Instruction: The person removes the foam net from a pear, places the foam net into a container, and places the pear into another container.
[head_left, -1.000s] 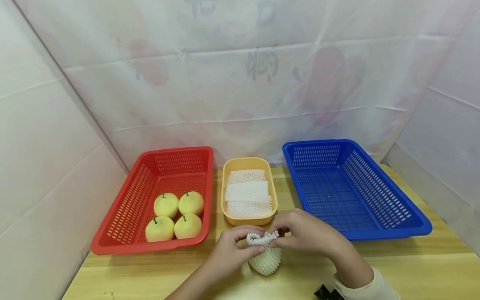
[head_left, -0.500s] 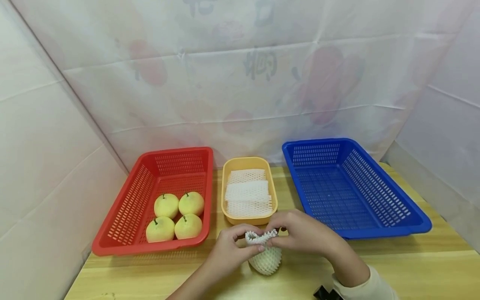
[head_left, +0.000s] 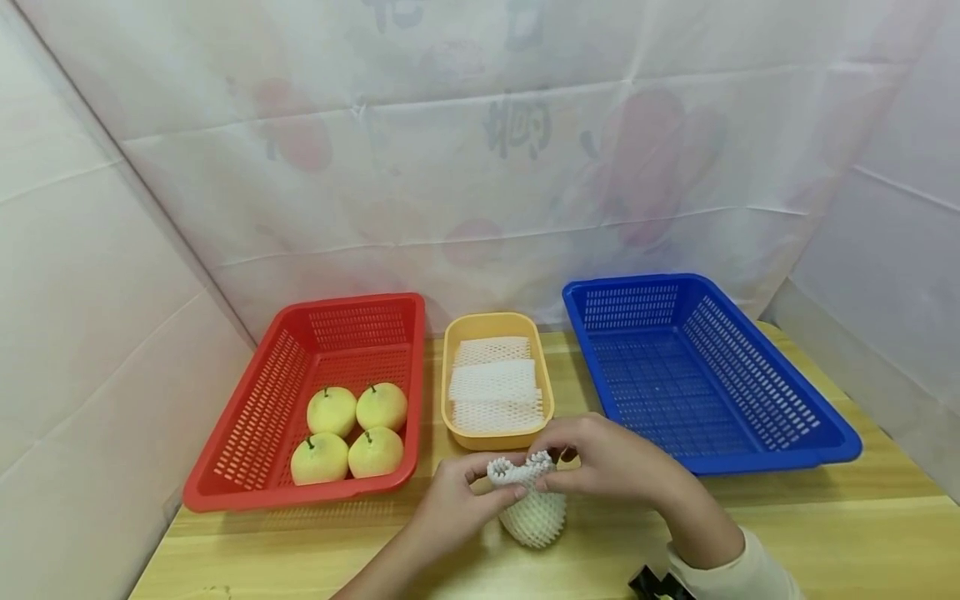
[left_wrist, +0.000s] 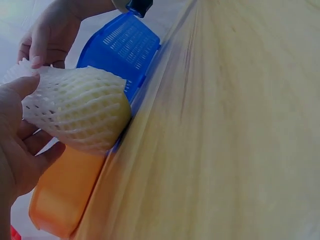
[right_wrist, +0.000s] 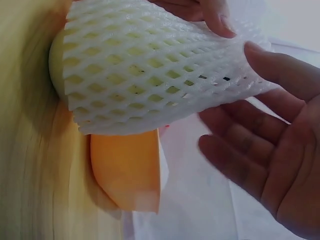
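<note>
A pale yellow pear (right_wrist: 56, 65) stands on the table inside a white foam net sleeve (head_left: 533, 515). The net's gathered top rises above the fruit, while the pear's base shows bare past the net's edge in the right wrist view. My left hand (head_left: 459, 502) pinches the top of the net on its left side, thumb in front and fingers behind. On the opposite side my right hand (head_left: 592, 467) pinches the same top edge between thumb and fingers. In the left wrist view the net (left_wrist: 85, 107) stretches over the fruit between both hands.
At the left stands a red basket (head_left: 225, 500) with several yellow pears (head_left: 320, 458). A yellow tray (head_left: 447, 375) behind the hands holds flat white foam nets (head_left: 495, 382). The blue basket (head_left: 750, 467) stands at right. A cloth wall (head_left: 465, 183) rises behind.
The top of the net has opened wider and stands a little higher between the hands. Both hands keep their hold with only slight shifts.
</note>
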